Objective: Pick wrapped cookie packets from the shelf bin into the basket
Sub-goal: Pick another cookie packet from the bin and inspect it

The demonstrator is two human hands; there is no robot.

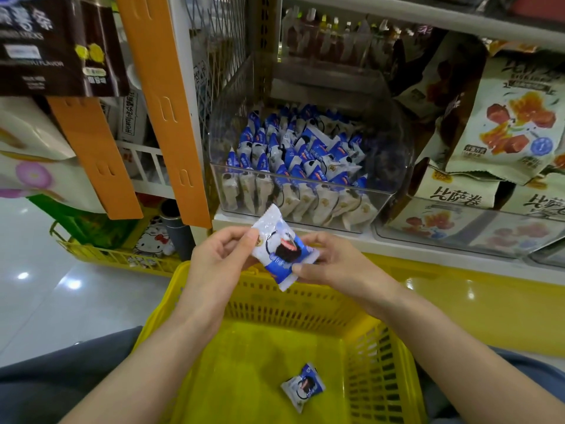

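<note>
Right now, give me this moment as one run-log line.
left hand: pinches held packet | right hand: pinches held packet | basket: one loose packet inside | shelf bin: many packets

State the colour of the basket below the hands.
Yellow basket, clearest in the head view.

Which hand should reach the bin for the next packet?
Likely right: right hand sits centred below the bin; left hand, near its edge, can drop the held packet into the basket.
</note>
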